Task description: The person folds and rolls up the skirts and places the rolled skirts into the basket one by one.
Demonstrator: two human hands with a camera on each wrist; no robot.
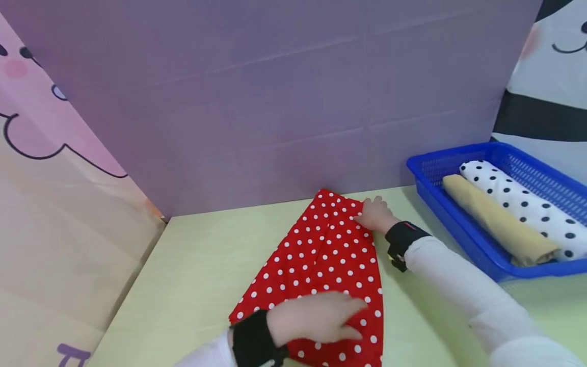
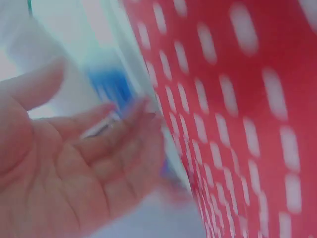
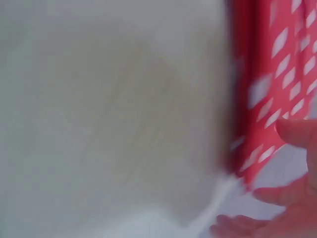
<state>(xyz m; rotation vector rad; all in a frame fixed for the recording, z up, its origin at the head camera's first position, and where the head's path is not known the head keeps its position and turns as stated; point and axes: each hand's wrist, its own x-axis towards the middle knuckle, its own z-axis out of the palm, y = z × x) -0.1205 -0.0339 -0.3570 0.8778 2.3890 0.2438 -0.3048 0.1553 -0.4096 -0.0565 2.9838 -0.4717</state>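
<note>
A red cloth with white polka dots (image 1: 321, 250) lies on the pale yellow table, narrow at the far end and wide toward me. My left hand (image 1: 316, 316) is over its near part, fingers extended to the right. In the left wrist view that hand (image 2: 84, 173) shows a bare palm beside the dotted cloth (image 2: 247, 124). At the cloth's far right corner is my right hand (image 1: 377, 215). The right wrist view has its fingers (image 3: 282, 194) spread and loosely bent along the cloth edge (image 3: 277, 89), with nothing gripped between them.
A blue plastic basket (image 1: 449, 232) stands at the right, holding a rolled tan cloth (image 1: 497, 216) and a rolled white cloth with black dots (image 1: 527, 204). A purple-grey panel (image 1: 275, 112) rises along the table's (image 1: 183, 270) back edge.
</note>
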